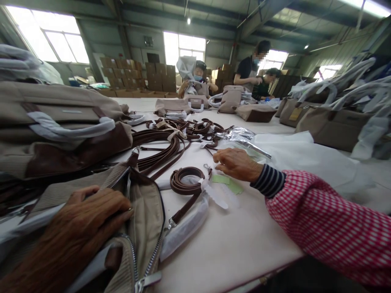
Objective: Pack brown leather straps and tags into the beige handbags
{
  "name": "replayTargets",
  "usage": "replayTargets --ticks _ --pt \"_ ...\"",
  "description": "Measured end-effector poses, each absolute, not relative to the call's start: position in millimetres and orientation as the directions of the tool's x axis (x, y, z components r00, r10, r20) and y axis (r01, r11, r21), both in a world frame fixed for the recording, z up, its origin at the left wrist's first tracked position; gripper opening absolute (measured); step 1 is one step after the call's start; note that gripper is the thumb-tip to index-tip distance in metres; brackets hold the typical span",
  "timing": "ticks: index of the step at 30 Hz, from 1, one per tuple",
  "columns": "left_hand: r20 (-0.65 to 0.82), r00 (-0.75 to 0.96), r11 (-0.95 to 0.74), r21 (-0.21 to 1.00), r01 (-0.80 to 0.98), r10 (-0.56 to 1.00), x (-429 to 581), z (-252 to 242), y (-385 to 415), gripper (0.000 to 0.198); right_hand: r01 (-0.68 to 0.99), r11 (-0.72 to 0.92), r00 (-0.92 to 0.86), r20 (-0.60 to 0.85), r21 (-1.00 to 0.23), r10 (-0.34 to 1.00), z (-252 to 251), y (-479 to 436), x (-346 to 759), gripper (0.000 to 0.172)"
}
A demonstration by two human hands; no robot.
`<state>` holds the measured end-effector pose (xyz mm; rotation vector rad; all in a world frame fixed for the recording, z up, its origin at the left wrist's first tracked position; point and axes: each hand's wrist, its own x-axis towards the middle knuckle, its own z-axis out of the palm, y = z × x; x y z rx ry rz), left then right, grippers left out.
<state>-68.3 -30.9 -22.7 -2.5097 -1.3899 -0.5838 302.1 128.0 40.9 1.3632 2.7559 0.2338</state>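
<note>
My left hand lies over the edge of a beige ribbed handbag at the lower left, its fingers curled on the fabric beside the opening. The bag's zip is undone, and its tan lining shows. Over the table's middle, my right hand is closed with bent fingers; whatever they may hold is hidden. Below it are green paper slips and a metal clasp. A coiled brown strap, tied with a white band, rests between my hands. One strap end lies by a white-wrapped handle.
More brown straps are heaped ahead, beside silvery plastic packets. A large bag stands at left, and several bags at right. White sheets cover the table's right side. Co-workers are across the table.
</note>
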Motion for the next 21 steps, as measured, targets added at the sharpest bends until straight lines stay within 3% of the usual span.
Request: replayTargets --ticks 9,16,21 --pt "0.444 0.455 -0.519 0.028 0.854 0.772 -68 -22 -29 0.025 0.825 0.566 -0.564 -0.051 0.014 0.824 26 156 282 0.019" --pt "0.427 0.503 -0.548 -0.021 0.836 0.751 -76 -24 -25 0.028 0.785 0.581 -0.611 -0.108 -0.217 0.784 35 157 311 0.013" --pt "0.399 0.499 -0.532 -0.032 0.846 0.769 -81 -29 -25 0.032 0.732 0.606 -0.65 -0.053 -0.312 0.758 29 157 319 0.017"
